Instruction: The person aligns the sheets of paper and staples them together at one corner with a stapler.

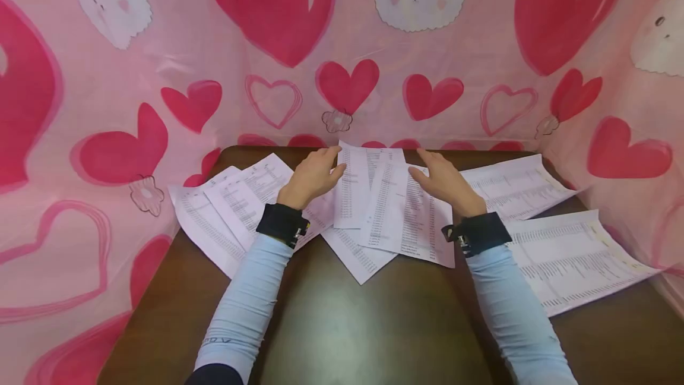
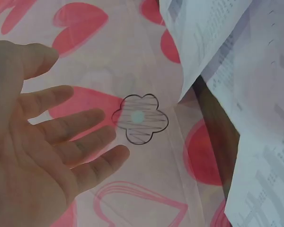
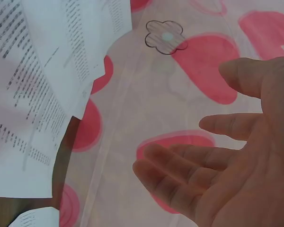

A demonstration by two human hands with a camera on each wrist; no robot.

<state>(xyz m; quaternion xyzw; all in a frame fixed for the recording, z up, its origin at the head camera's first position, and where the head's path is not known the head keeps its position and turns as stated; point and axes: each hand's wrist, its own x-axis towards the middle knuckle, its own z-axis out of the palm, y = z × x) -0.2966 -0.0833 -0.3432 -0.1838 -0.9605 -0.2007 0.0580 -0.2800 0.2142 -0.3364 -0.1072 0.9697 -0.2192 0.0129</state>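
Both hands hover over printed sheets on a dark wooden table, palms facing each other. My left hand is above the left part of the sheets, its fingers extended and apart in the left wrist view, holding nothing. Across from it, my right hand has its fingers stretched forward and also holds nothing. Between them lie an upright printed sheet and a tilted printed sheet overlapping it. Another sheet pokes out beneath these, its corner toward me. Whether either hand touches paper is hard to tell.
Several overlapping sheets fan out at the table's left. At the right lie two more sheets, a far one and a nearer one, with edges curling up. A pink curtain with hearts surrounds the wooden table.
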